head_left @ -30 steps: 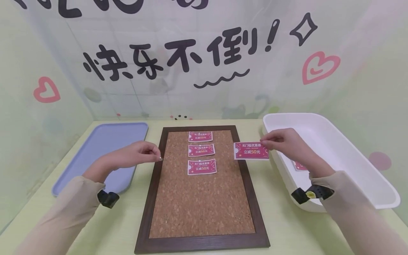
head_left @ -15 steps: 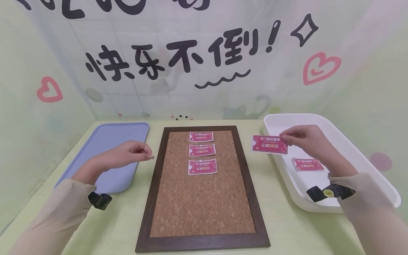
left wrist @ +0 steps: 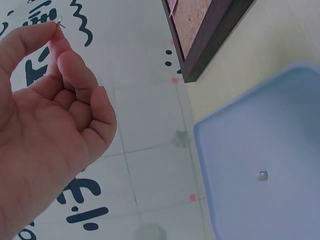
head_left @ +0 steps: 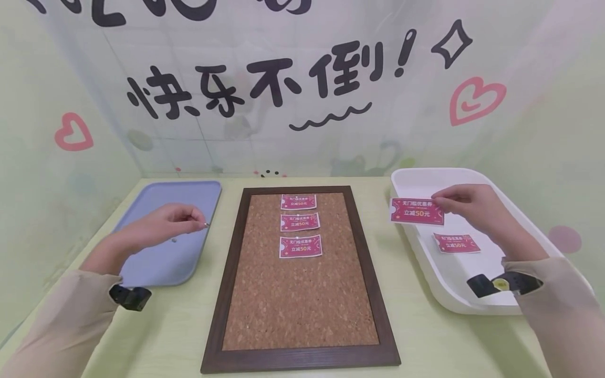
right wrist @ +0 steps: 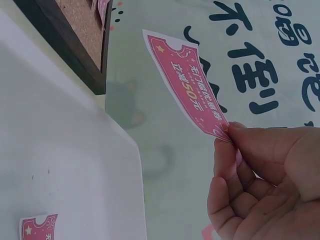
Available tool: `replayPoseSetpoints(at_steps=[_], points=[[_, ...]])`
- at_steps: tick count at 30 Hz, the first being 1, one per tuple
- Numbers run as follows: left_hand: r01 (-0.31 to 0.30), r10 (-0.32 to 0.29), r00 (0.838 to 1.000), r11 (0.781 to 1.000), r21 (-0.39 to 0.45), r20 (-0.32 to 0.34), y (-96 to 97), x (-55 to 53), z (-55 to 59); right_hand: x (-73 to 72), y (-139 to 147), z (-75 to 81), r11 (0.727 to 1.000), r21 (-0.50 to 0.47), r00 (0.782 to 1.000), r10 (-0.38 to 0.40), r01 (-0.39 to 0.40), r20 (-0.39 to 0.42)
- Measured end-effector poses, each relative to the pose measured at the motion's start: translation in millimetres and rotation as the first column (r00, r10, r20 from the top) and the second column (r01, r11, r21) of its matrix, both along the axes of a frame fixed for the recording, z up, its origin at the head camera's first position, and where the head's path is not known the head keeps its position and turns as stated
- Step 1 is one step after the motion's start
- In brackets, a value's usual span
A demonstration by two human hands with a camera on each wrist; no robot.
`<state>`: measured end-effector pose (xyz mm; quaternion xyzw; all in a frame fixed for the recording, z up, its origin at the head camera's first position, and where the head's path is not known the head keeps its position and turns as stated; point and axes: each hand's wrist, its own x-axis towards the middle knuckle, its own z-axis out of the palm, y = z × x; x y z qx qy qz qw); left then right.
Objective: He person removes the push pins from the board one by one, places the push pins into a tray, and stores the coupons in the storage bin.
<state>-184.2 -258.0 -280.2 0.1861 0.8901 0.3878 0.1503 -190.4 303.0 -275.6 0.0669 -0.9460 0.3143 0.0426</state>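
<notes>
Over the blue tray (head_left: 156, 262), my left hand (head_left: 165, 223) pinches a small silver thumbtack (left wrist: 60, 22) between thumb and fingertip. Another thumbtack (left wrist: 262, 175) lies on that tray. My right hand (head_left: 477, 207) pinches the right end of a pink coupon (head_left: 416, 211) and holds it up over the left rim of the white tub (head_left: 501, 294). A second coupon (head_left: 456, 243) lies inside the tub. Between the hands is a cork board (head_left: 302, 304) with three coupons in a column; the lowest coupon (head_left: 300, 247) sits near mid-board, with a shiny tack head at its top edge.
A dark wooden frame (head_left: 302, 359) edges the cork board on the pale table (head_left: 156, 341). Behind everything stands a wall sheet (head_left: 264, 152) printed with black characters and pink hearts. The tub has raised walls.
My left hand has moved left with the thumbtack, from the board's edge to over the tray. My right hand has carried its coupon rightward, away from the board, uncovering the coupon in the tub.
</notes>
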Motion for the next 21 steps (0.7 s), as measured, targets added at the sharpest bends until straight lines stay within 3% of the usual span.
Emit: replayPoseSetpoints(at_steps=[9, 21], points=[[-0.042, 0.043, 0.998, 0.999, 0.006, -0.044, -24.6, -2.9, -6.1, -0.8, 9, -4.4, 1.0, -0.009, 1.0, -0.012, 0.013, 0.021], [-0.099, 0.098, 0.995, 0.993, -0.061, -0.028, -58.8, -7.1, -17.0, -3.8, 28, -10.8, 0.998, -0.024, 0.998, -0.051, 0.053, 0.045]])
